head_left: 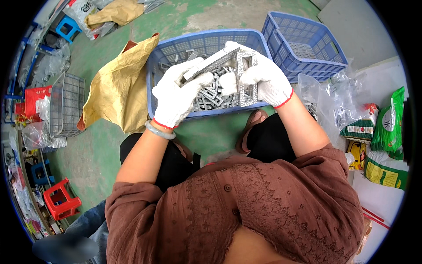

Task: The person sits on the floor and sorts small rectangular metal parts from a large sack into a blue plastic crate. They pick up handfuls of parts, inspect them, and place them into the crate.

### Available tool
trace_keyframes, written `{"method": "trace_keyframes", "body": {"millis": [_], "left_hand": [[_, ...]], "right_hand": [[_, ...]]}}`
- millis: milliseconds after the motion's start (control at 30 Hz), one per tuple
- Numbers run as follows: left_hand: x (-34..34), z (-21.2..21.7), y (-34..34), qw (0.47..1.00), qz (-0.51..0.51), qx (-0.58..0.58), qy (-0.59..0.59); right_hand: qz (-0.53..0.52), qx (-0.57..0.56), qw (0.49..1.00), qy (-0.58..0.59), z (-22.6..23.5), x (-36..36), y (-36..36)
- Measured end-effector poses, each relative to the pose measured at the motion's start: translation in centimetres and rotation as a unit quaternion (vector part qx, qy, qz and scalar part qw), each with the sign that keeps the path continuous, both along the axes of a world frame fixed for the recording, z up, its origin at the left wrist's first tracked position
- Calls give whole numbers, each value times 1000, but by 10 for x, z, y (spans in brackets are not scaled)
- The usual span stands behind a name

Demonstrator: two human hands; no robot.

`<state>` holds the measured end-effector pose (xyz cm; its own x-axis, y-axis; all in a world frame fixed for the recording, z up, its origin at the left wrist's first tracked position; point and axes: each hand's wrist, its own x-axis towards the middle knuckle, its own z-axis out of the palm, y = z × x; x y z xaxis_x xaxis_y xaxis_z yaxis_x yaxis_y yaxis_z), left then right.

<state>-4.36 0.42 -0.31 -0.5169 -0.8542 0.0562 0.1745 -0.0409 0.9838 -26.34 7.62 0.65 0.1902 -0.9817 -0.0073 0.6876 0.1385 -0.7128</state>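
Observation:
Both of my hands wear white knit gloves with red cuffs. My left hand is closed around the lower end of a long, flat grey metal bar, thumb along its underside. The bar slants up to the right, its far end reaching the fingers of my right hand. My right hand pinches a grey rectangular metal frame piece with openings in it, held nearly upright. Both pieces are over a blue plastic crate, where many small grey metal parts lie in a loose heap.
A yellow-brown sack leans on the crate's left side. Another blue crate stands at the far right. Clear plastic bags and green packages lie to the right. A wire basket and red stool stand left.

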Motion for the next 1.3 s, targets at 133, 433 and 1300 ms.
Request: {"method": "trace_keyframes", "body": {"millis": [133,433,1300], "left_hand": [[-2,-4,0,1000,14,-22,11],[6,-15,-8,971,41,-228,-64],[16,10,-3,992,107,-62,-34]], "right_hand": [[-25,7,1000,4,-8,-5,-1],[-10,4,1000,7,-13,-6,2],[30,4,1000,8,-10,3,0]]}}
